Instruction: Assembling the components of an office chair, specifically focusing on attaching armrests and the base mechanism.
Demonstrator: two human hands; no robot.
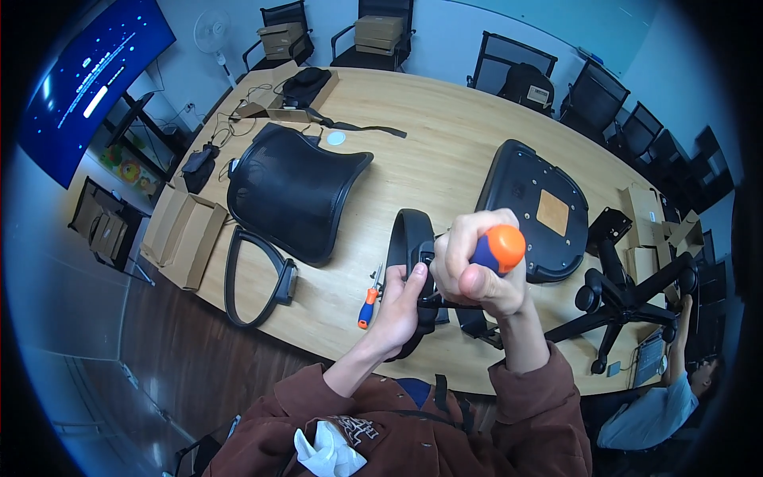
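My left hand (399, 306) grips a black looped chair armrest (413, 226) near the table's front edge. My right hand (481, 266) is wrapped around an orange and blue screwdriver (501, 246), its handle end facing up; the shaft and tip are hidden beneath the hand. Just left of the armrest lies a second screwdriver (369, 306) with the same colours, beside a few small dark pieces. Right of my hands a black chair seat (517, 179) rests underside up. Further left are a black mesh backrest (294, 191) and another looped armrest (232, 278).
A black wheeled chair base (620, 296) stands at the right, near a laptop (650, 359) and a seated person (652, 417). Open cardboard boxes (183, 230) sit at the left edge. Several office chairs (373, 32) line the wall, and a screen (95, 87) hangs far left.
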